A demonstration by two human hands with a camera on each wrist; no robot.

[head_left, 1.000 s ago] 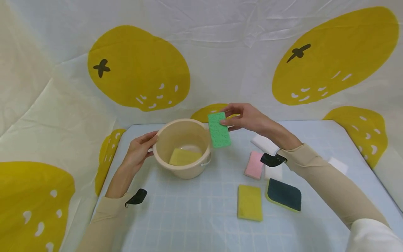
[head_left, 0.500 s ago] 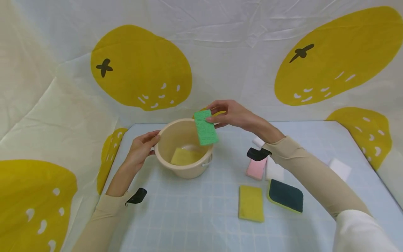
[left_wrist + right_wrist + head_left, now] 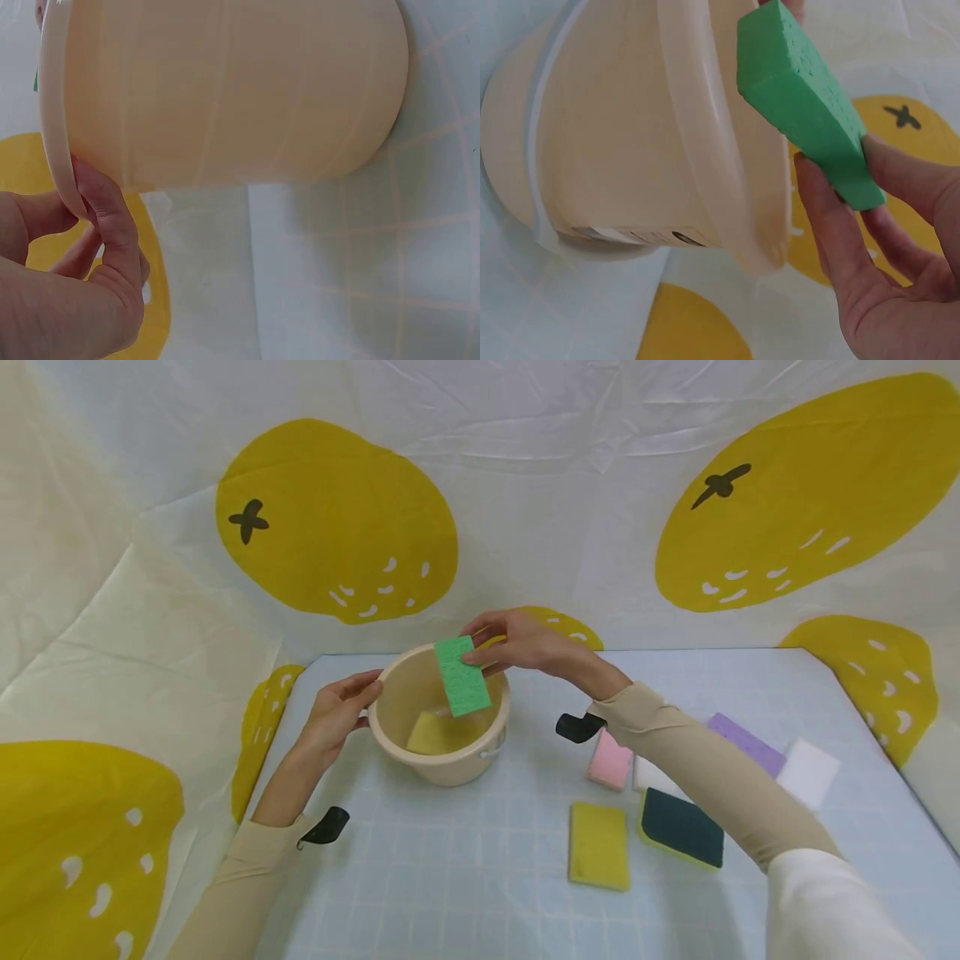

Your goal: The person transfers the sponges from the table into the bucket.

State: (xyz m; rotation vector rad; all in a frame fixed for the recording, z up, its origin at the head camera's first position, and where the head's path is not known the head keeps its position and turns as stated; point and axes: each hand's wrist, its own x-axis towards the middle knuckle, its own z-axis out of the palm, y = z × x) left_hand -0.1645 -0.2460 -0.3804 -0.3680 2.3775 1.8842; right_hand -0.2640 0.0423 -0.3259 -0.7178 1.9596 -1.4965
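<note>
The right hand [image 3: 517, 639] grasps a green sponge [image 3: 462, 675] by its upper part, thumb on one face and fingers on the opposite face. The sponge extends downward and leftward from the fingertips, tilted, over the mouth of a beige bucket [image 3: 450, 770]. Whether its lower end passes below the rim cannot be told.

The left hand [image 3: 341, 706] pinches the bucket rim on the side opposite the right hand, with the thumb above and the fingers below the lip. The bucket stands upright between the two hands. Below the right hand, a pale yellow sponge [image 3: 435, 733] lies inside on the bucket floor. A light handle [image 3: 538, 105] hangs down the bucket wall on the right hand's side.

To the right of the right hand and nearer the person, a pink sponge [image 3: 609, 760] lies beside a white block [image 3: 654, 777], which the right sleeve [image 3: 705, 756] partly covers. Nearer still are a yellow sponge [image 3: 598, 847] and, just beside it, a dark-green-topped scrub sponge [image 3: 681, 828]. Farthest right of the hand, beyond the forearm, a purple sponge [image 3: 746, 743] lies next to a second white block [image 3: 808, 774].
</note>
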